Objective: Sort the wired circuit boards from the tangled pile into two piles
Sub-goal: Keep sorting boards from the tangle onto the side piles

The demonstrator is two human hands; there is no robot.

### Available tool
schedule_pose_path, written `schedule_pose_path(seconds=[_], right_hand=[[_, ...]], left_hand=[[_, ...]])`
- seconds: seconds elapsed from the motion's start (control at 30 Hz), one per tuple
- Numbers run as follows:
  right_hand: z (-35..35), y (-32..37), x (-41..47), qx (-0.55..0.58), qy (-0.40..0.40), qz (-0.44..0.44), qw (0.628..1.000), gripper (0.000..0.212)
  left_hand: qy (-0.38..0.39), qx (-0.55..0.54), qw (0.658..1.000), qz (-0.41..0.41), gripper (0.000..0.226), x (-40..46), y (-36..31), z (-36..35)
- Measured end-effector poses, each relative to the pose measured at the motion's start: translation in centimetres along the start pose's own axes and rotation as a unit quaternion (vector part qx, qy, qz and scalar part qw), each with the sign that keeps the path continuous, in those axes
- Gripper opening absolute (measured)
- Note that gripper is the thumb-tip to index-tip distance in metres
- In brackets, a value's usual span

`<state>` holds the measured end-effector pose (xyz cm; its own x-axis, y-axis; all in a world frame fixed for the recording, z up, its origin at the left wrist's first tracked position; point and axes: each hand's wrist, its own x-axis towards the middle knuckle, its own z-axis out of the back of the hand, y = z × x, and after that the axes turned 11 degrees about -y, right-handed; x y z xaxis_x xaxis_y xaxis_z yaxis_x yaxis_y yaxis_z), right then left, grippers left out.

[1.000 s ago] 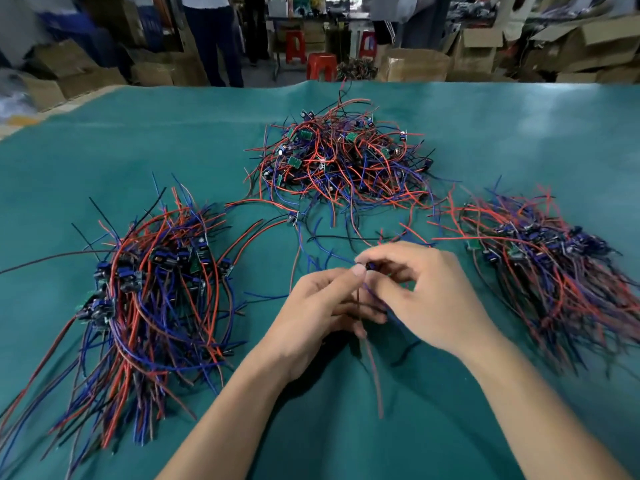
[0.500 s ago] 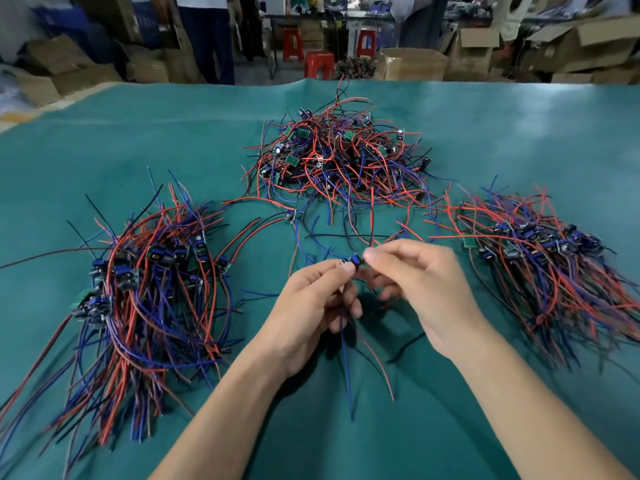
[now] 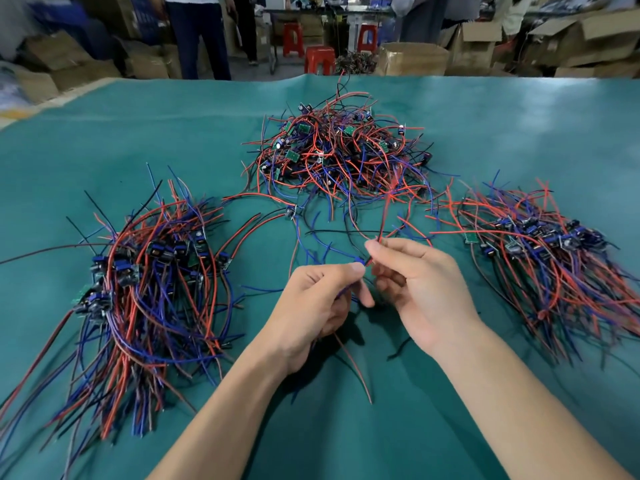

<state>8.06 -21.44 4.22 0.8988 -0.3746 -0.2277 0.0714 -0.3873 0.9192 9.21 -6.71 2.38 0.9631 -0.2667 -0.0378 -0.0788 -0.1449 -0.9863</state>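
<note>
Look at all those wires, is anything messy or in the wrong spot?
One wired board lies alone on the green mat, between the tangled pile and the left pile, in neither. A loose black wire sits by the right hand. Nothing looks broken.

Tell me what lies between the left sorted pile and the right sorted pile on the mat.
In the head view, between the left pile and the right pile are both hands, left hand and right hand, pinching one wired board, plus loose wires trailing from the tangled pile.
</note>
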Motion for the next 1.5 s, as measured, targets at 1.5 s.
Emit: schedule_pose_path(seconds=[1.5], right_hand=[[2.2,1.1,1.1,-0.267,0.123,0.237,0.926,0.020]], left_hand=[[0.051,0.086,0.995,0.013,0.033,-0.1,0.3,0.1]])
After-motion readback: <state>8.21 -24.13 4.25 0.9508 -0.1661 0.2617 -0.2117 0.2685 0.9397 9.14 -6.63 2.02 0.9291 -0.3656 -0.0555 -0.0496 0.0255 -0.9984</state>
